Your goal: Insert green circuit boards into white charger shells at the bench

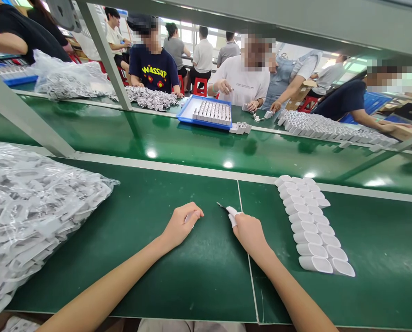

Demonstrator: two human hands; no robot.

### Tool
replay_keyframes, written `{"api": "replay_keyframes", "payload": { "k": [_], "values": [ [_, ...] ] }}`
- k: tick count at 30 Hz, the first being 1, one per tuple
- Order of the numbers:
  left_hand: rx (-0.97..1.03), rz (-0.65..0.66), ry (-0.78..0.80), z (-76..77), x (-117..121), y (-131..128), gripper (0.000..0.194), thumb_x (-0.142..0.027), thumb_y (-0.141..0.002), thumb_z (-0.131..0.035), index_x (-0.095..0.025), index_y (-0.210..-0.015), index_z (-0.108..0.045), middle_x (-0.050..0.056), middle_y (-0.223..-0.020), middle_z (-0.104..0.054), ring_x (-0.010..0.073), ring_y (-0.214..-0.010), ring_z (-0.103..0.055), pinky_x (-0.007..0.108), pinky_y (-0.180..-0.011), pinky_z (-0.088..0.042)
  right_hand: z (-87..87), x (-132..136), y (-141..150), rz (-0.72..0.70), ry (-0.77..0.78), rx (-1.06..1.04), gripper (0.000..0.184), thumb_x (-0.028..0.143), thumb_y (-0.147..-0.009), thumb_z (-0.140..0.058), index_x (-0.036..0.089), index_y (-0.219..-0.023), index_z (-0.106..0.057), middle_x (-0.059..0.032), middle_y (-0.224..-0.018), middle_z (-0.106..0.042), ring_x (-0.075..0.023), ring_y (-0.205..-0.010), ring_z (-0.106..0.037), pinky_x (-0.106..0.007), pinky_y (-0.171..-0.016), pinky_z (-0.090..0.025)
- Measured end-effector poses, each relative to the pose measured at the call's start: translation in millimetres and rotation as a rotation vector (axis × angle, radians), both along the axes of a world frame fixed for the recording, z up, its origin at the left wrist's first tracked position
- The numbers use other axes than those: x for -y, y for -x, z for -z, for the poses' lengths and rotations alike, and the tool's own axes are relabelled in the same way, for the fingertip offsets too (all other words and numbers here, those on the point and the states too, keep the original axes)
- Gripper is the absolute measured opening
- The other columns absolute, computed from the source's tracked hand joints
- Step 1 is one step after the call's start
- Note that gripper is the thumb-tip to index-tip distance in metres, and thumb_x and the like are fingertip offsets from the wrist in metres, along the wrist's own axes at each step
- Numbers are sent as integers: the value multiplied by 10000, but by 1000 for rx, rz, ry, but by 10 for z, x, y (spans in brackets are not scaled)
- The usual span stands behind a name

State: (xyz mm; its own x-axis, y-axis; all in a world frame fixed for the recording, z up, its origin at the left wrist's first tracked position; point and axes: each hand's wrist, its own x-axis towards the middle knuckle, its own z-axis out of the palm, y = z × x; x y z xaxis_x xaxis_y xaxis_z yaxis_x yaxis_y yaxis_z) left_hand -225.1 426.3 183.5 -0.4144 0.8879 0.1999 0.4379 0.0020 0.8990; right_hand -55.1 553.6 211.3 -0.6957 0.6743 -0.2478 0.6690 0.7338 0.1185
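A slim dark tool [222,206] juts above the green bench [140,198], pinched by your right hand [250,231] in white finger cots [232,216]. Your left hand [179,224] curls nearby, white showing inside — whether gripped, I can't tell — between white plastic shells [304,227] rightward and a clear bag of white parts [43,207] leftward.

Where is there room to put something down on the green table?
The green table is bare between the plastic bag and left hand, between the right hand and white pieces, and right of those pieces. It's crowded at the bag and where the pieces sit.
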Motion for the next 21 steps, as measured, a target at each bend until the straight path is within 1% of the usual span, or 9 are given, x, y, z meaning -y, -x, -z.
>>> {"api": "replay_keyframes", "payload": {
  "k": [2,6,10,14,17,21],
  "values": [
    [2,0,0,-4,-2,3,312,-330,-901,-416,-180,-747,-643,25,-731,-639,147,-686,-573,267,-649,-452,-5,-2,4,-8,7,3,184,142,-968,-507,128,-842,-640,-15,-817,-655,-118,-670,-586,-246,-627,-447],
    [5,-6,7,-16,-3,1,328,-348,-905,-407,-182,-750,-643,30,-731,-640,152,-685,-572,268,-640,-451,-17,-8,3,13,-4,13,155,101,-950,-513,121,-868,-642,-26,-839,-659,-121,-681,-591,-247,-623,-453],
    [8,-5,11,-16,-2,-2,336,-358,-904,-406,-183,-751,-649,30,-731,-640,150,-684,-568,267,-645,-450,-24,6,-5,-12,13,10,156,118,-944,-529,127,-837,-642,-15,-806,-651,-119,-667,-577,-245,-621,-440],
    [10,-1,9,-7,-1,0,332,-356,-908,-408,-185,-759,-652,30,-745,-645,149,-690,-568,267,-647,-448,-26,5,-10,7,-2,7,159,110,-947,-511,126,-864,-646,-25,-823,-651,-122,-662,-565,-242,-607,-416],
    [8,3,3,-6,-2,0,319,-349,-901,-421,-185,-748,-648,27,-737,-643,149,-688,-570,271,-657,-452,-28,1,-9,-8,12,17,167,124,-951,-511,134,-845,-640,-9,-800,-643,-119,-650,-560,-241,-608,-417],
    [8,-1,-2,-13,-4,-3,327,-346,-903,-408,-184,-750,-646,26,-732,-642,147,-682,-571,268,-644,-446,-33,-4,-5,-1,5,19,149,131,-953,-519,124,-873,-645,-25,-826,-653,-122,-668,-576,-244,-614,-431]
  ]
}}
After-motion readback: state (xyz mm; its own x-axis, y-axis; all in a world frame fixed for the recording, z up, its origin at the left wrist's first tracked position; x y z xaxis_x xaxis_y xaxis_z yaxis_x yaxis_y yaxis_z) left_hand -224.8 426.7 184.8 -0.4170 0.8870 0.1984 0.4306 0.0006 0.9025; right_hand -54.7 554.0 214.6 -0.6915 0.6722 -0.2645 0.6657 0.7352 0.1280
